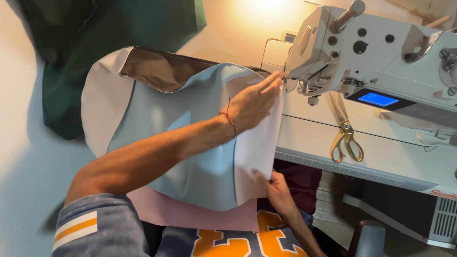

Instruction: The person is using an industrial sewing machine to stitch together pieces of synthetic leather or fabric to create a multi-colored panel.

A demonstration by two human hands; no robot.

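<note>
A large piece of light blue material [185, 143] with a white underside lies across the table in front of a white sewing machine [376, 52]. My left hand [252, 102] rests flat on it, fingertips right beside the needle area [285, 78], a red thread around the wrist. My right hand [276, 188] pinches the lower edge of the folded-up white flap [257, 147] near my lap. A brown lining [162, 71] shows at the piece's far edge.
Gold-handled scissors [346, 138] lie on the machine bed under the arm. A blue lit screen [377, 99] sits on the machine. Dark green cloth [95, 43] is heaped at the far left. A pink sheet [190, 214] lies under the blue piece.
</note>
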